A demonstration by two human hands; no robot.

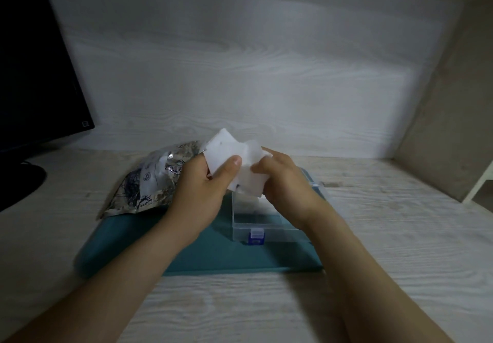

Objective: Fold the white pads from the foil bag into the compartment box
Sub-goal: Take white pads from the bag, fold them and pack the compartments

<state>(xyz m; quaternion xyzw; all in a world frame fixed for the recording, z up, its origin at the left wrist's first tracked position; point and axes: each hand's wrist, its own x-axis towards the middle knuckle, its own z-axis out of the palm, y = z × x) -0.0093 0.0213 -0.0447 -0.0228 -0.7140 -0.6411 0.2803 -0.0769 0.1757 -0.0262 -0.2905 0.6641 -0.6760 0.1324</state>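
Note:
Both hands hold a loose bunch of white pads (pixel 231 153) in the air above the clear compartment box (pixel 260 221). My left hand (pixel 205 185) pinches the pads with its thumb on top. From the right, my right hand (pixel 282 182) grips the same pads, fingers curled round their edge. The box has a blue latch at its front and sits on a teal mat (pixel 213 252). The patterned foil bag (pixel 152 179) lies on its side just left of my left hand, partly on the mat.
A dark monitor (pixel 34 75) and its stand occupy the far left of the pale wooden desk (pixel 400 236). A wood-grain back panel rises behind the desk. A beige side wall and a white post (pixel 480 179) close off the right.

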